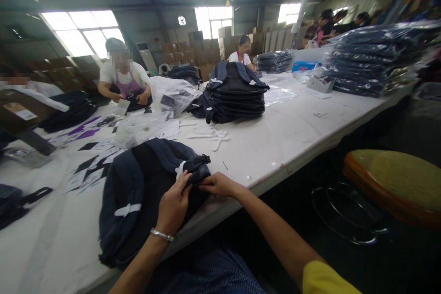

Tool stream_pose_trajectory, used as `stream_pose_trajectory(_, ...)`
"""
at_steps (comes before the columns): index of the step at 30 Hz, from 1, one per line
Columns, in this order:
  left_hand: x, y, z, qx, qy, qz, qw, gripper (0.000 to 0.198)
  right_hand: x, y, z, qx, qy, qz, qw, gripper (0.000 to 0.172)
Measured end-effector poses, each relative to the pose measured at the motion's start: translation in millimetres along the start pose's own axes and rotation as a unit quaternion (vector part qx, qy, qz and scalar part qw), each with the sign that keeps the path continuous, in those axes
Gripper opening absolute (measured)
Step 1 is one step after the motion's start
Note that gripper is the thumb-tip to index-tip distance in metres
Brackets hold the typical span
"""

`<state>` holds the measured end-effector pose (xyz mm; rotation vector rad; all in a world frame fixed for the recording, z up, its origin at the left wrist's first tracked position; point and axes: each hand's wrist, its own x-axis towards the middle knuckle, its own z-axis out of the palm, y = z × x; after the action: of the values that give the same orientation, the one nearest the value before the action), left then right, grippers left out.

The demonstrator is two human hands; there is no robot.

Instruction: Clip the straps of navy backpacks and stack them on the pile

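A dark navy backpack (138, 193) lies flat on the white table (292, 133) right in front of me, its shoulder straps facing up. My left hand (172, 204), with a silver bracelet on the wrist, pinches a folded strap end (196, 170) of the backpack. My right hand (215, 184) grips the same strap end from the right, fingers closed on it. A white band shows on the strap by my left fingers.
A stack of navy backpacks (230, 94) stands mid-table. Bagged stacks (375, 57) lie at the far right. White strips (210, 135), paper tags (93, 165) and plastic bags (172, 94) lie about. People work across the table. A round wooden stool (392, 183) stands on my right.
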<state>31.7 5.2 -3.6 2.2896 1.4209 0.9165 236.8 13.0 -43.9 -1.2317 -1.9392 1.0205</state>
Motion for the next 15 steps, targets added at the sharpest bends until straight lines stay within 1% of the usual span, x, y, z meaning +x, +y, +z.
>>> stream_pose_trajectory(1, -1, 0, 1.3, 0.003, -0.001, -0.005, 1.000, 0.036, 2, 6, -10, -0.003, 0.003, 0.020, 1.000, 0.034)
stream_pose_trajectory(2, -2, 1, 2.5, 0.007, -0.002, -0.009, 1.000, 0.036, 2, 12, -21, -0.015, 0.018, 0.036, 0.999, 0.034)
stream_pose_trajectory(4, -3, 2, 4.4, 0.013, -0.002, -0.010, 1.000, 0.035, -3, 21, -37, -0.056, 0.074, 0.056, 0.994, 0.034)
stream_pose_trajectory(6, -3, 3, 4.9, 0.016, 0.001, -0.009, 1.000, 0.036, -11, 22, -45, -0.088, 0.132, 0.049, 0.986, 0.032)
stream_pose_trajectory(7, -3, 3, 4.6, 0.017, 0.004, -0.009, 1.000, 0.036, -15, 20, -44, -0.091, 0.146, 0.035, 0.984, 0.032)
stream_pose_trajectory(8, -2, 3, 4.1, 0.017, 0.006, -0.010, 1.000, 0.037, -18, 16, -39, -0.087, 0.147, 0.015, 0.985, 0.032)
stream_pose_trajectory(11, 0, 2, 3.2, 0.019, 0.004, -0.010, 1.000, 0.037, -20, 2, -16, -0.090, 0.084, -0.036, 0.992, 0.031)
stream_pose_trajectory(13, -2, 1, 5.6, 0.022, 0.003, -0.007, 1.000, 0.038, -15, -2, -2, -0.121, 0.062, -0.030, 0.990, 0.030)
stream_pose_trajectory(15, -5, 1, 12.0, 0.028, 0.002, -0.002, 1.000, 0.039, -8, 1, 2, -0.158, 0.068, -0.003, 0.985, 0.027)
